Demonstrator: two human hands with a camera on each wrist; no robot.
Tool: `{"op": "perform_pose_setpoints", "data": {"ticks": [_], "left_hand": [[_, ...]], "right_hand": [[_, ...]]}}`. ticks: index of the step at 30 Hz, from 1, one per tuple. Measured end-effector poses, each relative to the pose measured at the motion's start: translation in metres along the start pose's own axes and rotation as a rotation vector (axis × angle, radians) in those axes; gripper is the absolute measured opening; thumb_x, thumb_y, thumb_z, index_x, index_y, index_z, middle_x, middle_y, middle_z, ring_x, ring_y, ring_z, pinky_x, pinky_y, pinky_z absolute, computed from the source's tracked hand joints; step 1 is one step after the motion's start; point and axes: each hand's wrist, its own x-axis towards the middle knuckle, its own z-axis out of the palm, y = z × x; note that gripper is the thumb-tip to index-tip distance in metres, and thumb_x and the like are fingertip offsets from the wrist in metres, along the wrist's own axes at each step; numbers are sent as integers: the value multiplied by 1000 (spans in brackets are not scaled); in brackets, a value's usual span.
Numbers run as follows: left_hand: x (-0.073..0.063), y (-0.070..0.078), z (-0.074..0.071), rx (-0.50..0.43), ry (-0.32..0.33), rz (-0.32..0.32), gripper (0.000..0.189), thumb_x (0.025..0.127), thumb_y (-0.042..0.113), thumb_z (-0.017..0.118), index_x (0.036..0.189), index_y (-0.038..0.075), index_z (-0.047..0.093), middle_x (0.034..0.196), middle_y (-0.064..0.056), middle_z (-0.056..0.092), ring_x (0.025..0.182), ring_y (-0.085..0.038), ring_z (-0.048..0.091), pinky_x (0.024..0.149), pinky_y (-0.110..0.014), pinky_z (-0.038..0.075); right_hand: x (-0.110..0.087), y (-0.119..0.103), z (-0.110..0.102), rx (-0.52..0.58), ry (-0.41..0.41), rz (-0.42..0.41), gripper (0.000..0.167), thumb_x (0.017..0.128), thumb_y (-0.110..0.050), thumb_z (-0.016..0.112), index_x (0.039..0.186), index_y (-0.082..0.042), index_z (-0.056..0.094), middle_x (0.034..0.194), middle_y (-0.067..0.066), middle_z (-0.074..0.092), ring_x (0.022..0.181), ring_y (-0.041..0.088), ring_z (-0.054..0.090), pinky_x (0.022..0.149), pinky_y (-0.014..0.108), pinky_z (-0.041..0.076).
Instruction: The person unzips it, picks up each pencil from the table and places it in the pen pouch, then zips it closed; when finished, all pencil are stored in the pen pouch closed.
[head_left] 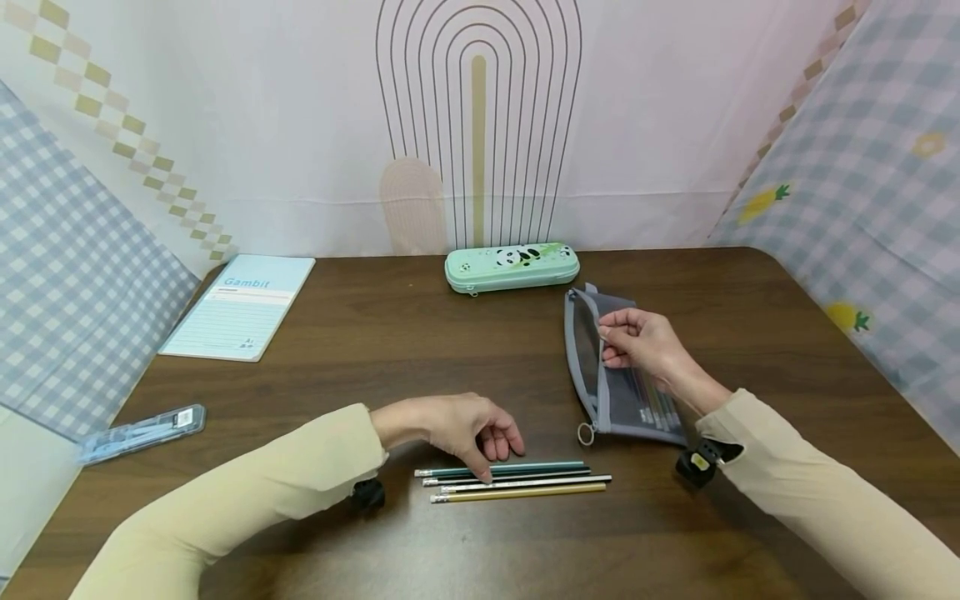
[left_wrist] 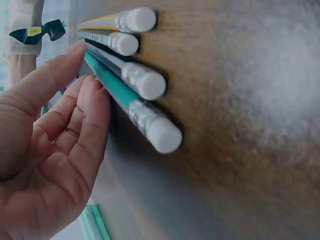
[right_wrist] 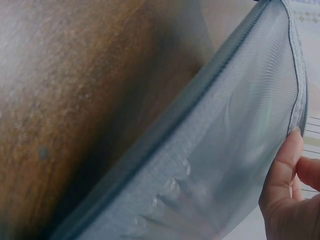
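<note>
Several eraser-tipped pencils lie side by side on the table: a teal pencil (head_left: 517,466), a black pencil (head_left: 525,477), a black-and-white one (head_left: 555,482) and a gold pencil (head_left: 532,493). Over them hovers my left hand (head_left: 465,421), thumb tip above the row and fingers on the far side of the teal pencil (left_wrist: 117,87). Its thumb and fingers are spread apart, with no pencil pinched between them. My right hand (head_left: 641,342) pinches the zippered edge of a grey mesh pouch (head_left: 622,408), whose mouth gapes. Pencils with pale ends show through the mesh.
A mint panda pencil case (head_left: 512,268) stands at the table's back. To the left lie a pale blue notebook (head_left: 240,308) and a flat clear-blue packet (head_left: 146,433). Patterned cloth (head_left: 315,125) hangs behind the table and along both sides.
</note>
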Motion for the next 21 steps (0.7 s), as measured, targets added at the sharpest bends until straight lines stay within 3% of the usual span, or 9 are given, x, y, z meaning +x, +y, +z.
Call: {"op": "perform_pose_setpoints", "data": {"ticks": [14, 21], "left_hand": [[-1, 3, 4, 162, 54, 21, 30, 74, 2, 78, 100, 11, 66, 82, 6, 60, 72, 0, 56, 69, -14, 48], [-2, 0, 3, 124, 66, 10, 23, 76, 3, 77, 95, 13, 68, 79, 7, 62, 71, -1, 58, 67, -15, 50]], "right_hand": [[0, 0, 0, -7, 0, -1, 35, 96, -9, 53, 121, 13, 43, 74, -5, 60, 60, 4, 61, 60, 20, 56], [0, 0, 0, -1, 1, 1, 35, 96, -9, 53, 121, 13, 43, 74, -5, 60, 60, 4, 60, 60, 19, 56]]}}
